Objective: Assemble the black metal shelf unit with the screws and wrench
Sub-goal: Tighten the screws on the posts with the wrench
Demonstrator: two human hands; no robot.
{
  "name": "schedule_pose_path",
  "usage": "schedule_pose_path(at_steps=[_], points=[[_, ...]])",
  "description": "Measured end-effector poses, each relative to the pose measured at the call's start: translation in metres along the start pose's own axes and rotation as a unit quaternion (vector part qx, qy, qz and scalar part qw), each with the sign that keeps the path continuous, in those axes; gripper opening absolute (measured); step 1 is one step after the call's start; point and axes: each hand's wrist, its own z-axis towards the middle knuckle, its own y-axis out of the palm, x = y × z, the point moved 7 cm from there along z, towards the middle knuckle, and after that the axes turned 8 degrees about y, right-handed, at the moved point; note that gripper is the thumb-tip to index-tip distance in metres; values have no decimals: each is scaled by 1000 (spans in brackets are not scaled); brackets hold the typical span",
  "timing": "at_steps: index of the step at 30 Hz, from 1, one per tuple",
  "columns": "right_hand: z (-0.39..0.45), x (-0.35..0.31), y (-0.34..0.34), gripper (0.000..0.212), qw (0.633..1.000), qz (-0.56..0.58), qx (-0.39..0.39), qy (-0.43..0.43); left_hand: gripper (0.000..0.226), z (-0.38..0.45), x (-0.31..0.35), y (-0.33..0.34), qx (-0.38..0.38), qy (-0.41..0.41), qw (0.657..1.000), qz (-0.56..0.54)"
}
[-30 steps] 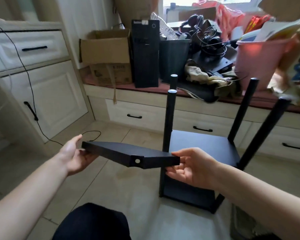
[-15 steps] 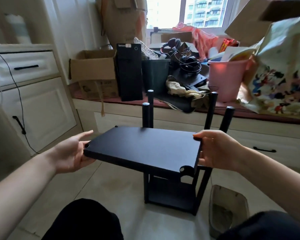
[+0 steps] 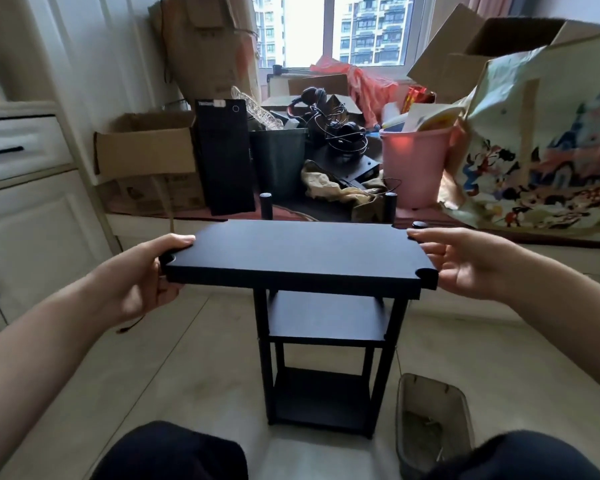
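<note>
My left hand gripped the left short edge of the black shelf panel, thumb laid over the top face and fingers curled beneath. My right hand held the opposite short edge more loosely, its fingers nearly straight along the side, with the palm cupping the notched near corner. Between them the panel lay roughly level, its long axis running left to right across my view, equally near to both hands.

Directly under and behind it stood the shelf frame, two lower shelves already in place. Two rear post tops rose just beyond the panel's far edge, and a third cap showed beside my right fingertips; the fourth post I could not see.

The move, as I judged it, turned on the four corner notches meeting the four posts: the panel seemed to sit slightly forward of the frame and needed to go back, then straight down. I saw no screws or wrench.
</note>
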Motion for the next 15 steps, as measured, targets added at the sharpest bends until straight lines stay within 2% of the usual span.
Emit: schedule_pose_path(at_steps=[4,10,15], points=[[2,-28,-13,8,998,-40,42,-41,20,12,25,23,-21,43,999,13],[19,-74,-20,8,990,-99,79,-61,36,41,52,49,-1,49,999,9],[49,-105,-26,11,978,-153,125,-59,24,75,69,74,11,87,994,61]])
